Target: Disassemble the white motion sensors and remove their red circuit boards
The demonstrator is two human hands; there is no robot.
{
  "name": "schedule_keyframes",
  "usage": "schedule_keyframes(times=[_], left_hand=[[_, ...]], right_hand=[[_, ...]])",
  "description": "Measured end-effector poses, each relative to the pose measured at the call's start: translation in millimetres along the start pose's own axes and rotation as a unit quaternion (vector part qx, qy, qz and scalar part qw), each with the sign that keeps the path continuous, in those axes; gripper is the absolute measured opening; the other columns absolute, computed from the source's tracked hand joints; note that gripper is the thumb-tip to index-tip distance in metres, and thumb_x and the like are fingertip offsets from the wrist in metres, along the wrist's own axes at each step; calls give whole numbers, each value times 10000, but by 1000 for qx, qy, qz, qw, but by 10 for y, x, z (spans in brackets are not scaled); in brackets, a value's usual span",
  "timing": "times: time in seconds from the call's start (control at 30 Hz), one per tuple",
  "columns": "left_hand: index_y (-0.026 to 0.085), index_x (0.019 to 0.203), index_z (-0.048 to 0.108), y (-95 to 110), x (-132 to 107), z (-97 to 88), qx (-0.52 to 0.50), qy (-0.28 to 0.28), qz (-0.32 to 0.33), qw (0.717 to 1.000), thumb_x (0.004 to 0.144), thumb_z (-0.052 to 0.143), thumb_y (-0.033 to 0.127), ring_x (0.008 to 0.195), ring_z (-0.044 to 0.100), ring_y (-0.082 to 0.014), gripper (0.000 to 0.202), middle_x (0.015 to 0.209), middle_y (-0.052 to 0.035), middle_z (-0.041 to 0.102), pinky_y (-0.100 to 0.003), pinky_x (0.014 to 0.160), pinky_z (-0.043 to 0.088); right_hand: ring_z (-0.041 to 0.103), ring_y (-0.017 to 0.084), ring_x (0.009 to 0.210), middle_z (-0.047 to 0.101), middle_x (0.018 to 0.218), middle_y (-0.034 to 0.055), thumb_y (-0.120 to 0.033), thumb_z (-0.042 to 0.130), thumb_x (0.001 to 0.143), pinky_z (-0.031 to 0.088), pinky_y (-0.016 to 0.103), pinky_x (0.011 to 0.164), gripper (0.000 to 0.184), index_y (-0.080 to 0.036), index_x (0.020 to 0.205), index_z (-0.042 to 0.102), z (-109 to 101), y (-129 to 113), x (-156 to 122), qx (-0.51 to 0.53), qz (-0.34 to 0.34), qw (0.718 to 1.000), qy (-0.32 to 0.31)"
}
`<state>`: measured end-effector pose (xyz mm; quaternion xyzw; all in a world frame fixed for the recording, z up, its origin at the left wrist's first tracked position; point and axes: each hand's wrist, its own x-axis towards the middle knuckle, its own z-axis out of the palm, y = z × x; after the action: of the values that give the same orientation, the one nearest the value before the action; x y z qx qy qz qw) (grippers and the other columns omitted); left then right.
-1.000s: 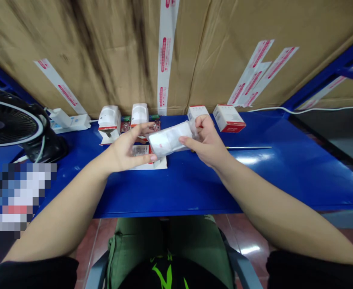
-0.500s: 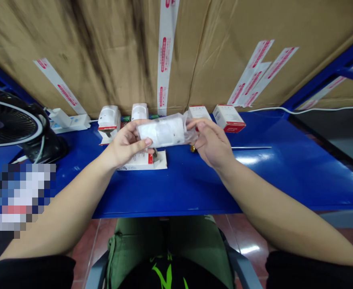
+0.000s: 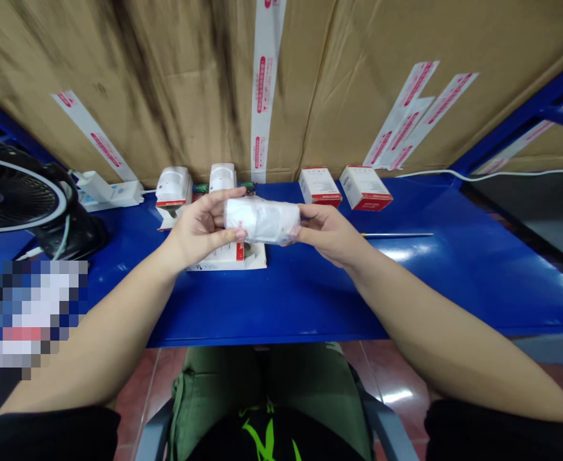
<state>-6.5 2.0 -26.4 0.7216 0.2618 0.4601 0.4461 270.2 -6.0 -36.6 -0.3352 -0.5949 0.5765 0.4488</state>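
A white motion sensor (image 3: pixel 267 219) wrapped in a clear plastic bag is held level above the blue table. My left hand (image 3: pixel 199 225) grips its left end, thumb in front and fingers behind. At the other end, my right hand (image 3: pixel 327 232) pinches the wrapped sensor between thumb and fingers. Below my left hand lies an opened white and red box (image 3: pixel 224 253), partly hidden. Behind that hand stand two similar white sensors, one on the left (image 3: pixel 173 184) above a red-edged box and another (image 3: pixel 222 176) nearer the middle.
Two white and red boxes (image 3: pixel 320 186) (image 3: pixel 365 187) stand at the back right. A thin rod (image 3: pixel 396 234) lies on the blue table (image 3: pixel 281 307). At left are a black fan (image 3: pixel 17 192) and a power strip (image 3: pixel 118 195). Cardboard (image 3: pixel 339 83) rises behind.
My right hand has moved from the loose bag end onto the sensor's right end. The loose plastic is now folded in, and the bundle looks shorter.
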Motion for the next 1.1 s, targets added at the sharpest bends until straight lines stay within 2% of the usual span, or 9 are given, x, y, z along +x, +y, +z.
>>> schedule_keyframes(times=[0.17, 0.3, 0.4, 0.53, 0.63, 0.73, 0.9, 1.03, 1.1], left_hand=[[204, 1268, 808, 60, 13, -11, -17, 39, -34, 998, 702, 1076, 389, 930, 860, -250, 653, 1098, -96, 873, -340, 851, 746], [206, 917, 791, 84, 54, -126, 16, 131, -45, 990, 665, 1079, 471, 796, 832, -230, 466, 877, -51, 844, -355, 761, 753], [237, 831, 710, 62, 99, -234, 21, 200, -35, 979, 701, 1041, 459, 715, 780, -184, 419, 793, -4, 782, -323, 713, 737], [270, 793, 580, 2, 142, -322, 4, 241, -37, 970, 750, 939, 306, 685, 692, -149, 363, 742, 38, 646, -301, 686, 709], [269, 780, 481, -45, 152, -332, 10, 238, -58, 970, 754, 873, 305, 715, 670, -166, 394, 737, 39, 570, -325, 698, 694], [266, 783, 461, -51, 138, -346, 53, 203, -75, 975, 812, 784, 403, 733, 669, -192, 353, 754, 18, 577, -358, 707, 663], [254, 812, 474, 150, 55, -413, 226, 31, -72, 971, 887, 701, 455, 757, 612, -183, 312, 799, 3, 614, -326, 715, 566], [246, 936, 494, 300, -12, -401, 284, -160, -88, 941, 732, 894, 476, 960, 685, -223, 504, 1121, -56, 737, -334, 819, 586], [242, 1000, 532, 309, -31, -373, 312, -204, -105, 922, 642, 956, 459, 1010, 704, -253, 596, 1183, -71, 742, -362, 863, 601]], right_hand=[[747, 195, 839, 808, 924, 29, -511, 1039, 675, 662, 374, 803, 453, -219, 944, 820, 12, -31, 10, 5, -11, 1000, 0], [736, 188, 775, 780, 847, 10, -448, 977, 700, 645, 360, 750, 346, -226, 868, 771, -53, -83, 26, 21, -31, 998, 54], [739, 209, 747, 755, 807, 13, -426, 901, 706, 632, 360, 677, 314, -232, 828, 686, -179, -106, 54, 19, -33, 994, 104], [717, 214, 715, 725, 796, -2, -353, 849, 734, 595, 350, 635, 322, -261, 870, 572, -308, -79, 82, -82, -52, 986, 135], [685, 202, 693, 709, 801, -26, -321, 833, 775, 551, 329, 618, 357, -280, 1020, 576, -290, 1, 81, -180, -87, 970, 139], [685, 209, 711, 719, 843, -18, -351, 763, 868, 541, 341, 621, 406, -280, 1245, 634, -208, 74, 74, -237, -108, 957, 130], [747, 256, 916, 763, 1017, 53, -399, 683, 976, 634, 457, 842, 278, -251, 1198, 761, -157, 122, 84, -306, -111, 941, 91], [764, 304, 1042, 724, 1230, 117, -399, 865, 847, 664, 506, 893, 382, -246, 1186, 776, -208, 167, 93, -328, -102, 935, 88], [759, 331, 1087, 699, 1268, 129, -380, 948, 754, 665, 528, 915, 497, -246, 1194, 760, -227, 173, 85, -343, -90, 933, 67]])
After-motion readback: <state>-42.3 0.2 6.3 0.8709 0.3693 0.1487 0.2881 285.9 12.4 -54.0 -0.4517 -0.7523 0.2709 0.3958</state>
